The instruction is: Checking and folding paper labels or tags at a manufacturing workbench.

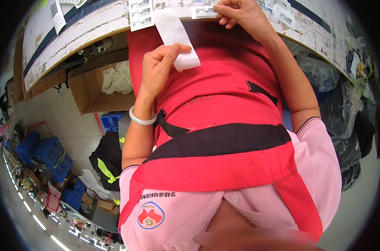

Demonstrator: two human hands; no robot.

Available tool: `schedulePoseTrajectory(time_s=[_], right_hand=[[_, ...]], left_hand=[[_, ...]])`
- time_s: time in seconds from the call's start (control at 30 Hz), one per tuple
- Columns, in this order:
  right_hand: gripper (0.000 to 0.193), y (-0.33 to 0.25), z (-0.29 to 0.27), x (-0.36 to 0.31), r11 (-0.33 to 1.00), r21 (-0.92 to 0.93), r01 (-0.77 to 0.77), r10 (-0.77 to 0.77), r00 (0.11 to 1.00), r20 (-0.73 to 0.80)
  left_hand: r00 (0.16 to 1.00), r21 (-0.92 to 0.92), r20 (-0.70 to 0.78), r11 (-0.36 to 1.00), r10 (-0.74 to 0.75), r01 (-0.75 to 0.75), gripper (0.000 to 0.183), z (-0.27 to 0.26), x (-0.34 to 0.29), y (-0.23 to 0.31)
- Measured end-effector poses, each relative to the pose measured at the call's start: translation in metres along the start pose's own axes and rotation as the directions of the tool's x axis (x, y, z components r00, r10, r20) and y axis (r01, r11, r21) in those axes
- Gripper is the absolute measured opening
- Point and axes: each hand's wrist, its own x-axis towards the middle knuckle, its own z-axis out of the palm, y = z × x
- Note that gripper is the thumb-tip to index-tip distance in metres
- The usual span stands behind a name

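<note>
My left hand, with a white bangle on its wrist, grips a blank white paper strip between thumb and fingers. The strip hangs over the table's front edge, in front of my red apron. At the table edge to the right, my right hand has thumb and forefinger pinched at the right end of a white barcode label. A sheet of barcode labels lies left of the strip, partly over the edge.
The worn white table spans the top. More labels lie at its left and right. Below the table stands an open cardboard box with crumpled pale material. Blue crates are on the left, dark plastic bags on the right.
</note>
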Motion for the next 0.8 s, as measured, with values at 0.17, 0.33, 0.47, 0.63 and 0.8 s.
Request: schedulePoseTrajectory(time_s=[0.17,0.33,0.47,0.63,0.8], right_hand=[[0.016,-0.0008,0.0002,0.0007,1.0,0.0,-0.012,0.012,1.0,-0.003],[0.016,-0.0016,0.0003,0.001,1.0,-0.004,-0.024,0.024,1.0,-0.004],[0.017,-0.003,0.0021,0.0004,1.0,-0.014,-0.02,0.019,1.0,-0.024],[0.017,0.002,0.0006,0.003,1.0,-0.005,-0.012,0.012,1.0,-0.017],[0.018,-0.0011,0.003,0.0026,0.998,-0.054,-0.008,0.007,1.0,-0.03]], left_hand=[[1.0,-0.018,0.009,1.0,-0.002,0.002,0.036,0.0013,-0.0001,-0.0015],[1.0,-0.025,0.012,1.0,-0.01,0.011,0.036,0.0007,0.0,-0.0024],[1.0,-0.026,0.015,1.0,-0.006,0.006,0.036,0.0018,0.0001,-0.0029],[1.0,-0.023,0.009,1.0,-0.014,0.015,0.036,0.0035,0.0002,-0.0018],[1.0,-0.031,0.02,0.999,-0.012,0.012,0.035,0.0029,0.0004,-0.0034]])
